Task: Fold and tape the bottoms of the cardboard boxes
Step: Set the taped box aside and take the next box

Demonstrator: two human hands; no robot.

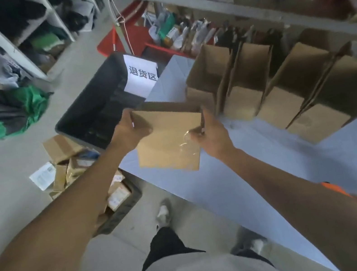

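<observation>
While both hands [132,129] hold box [169,141], taped

A stockroom or parcel-packing warehouse is showing here: metal shelving [20,41] is holding bagged clothes, open cardboard boxes [259,87] are lining the surface [262,168], and a black bin [97,111] is carrying a returns sign [141,75].

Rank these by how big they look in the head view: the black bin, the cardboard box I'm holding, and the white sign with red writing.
1. Black bin, largest.
2. Held cardboard box, though it is nearer the camera, so its true size is unsure.
3. White sign, clearly smallest.
</observation>
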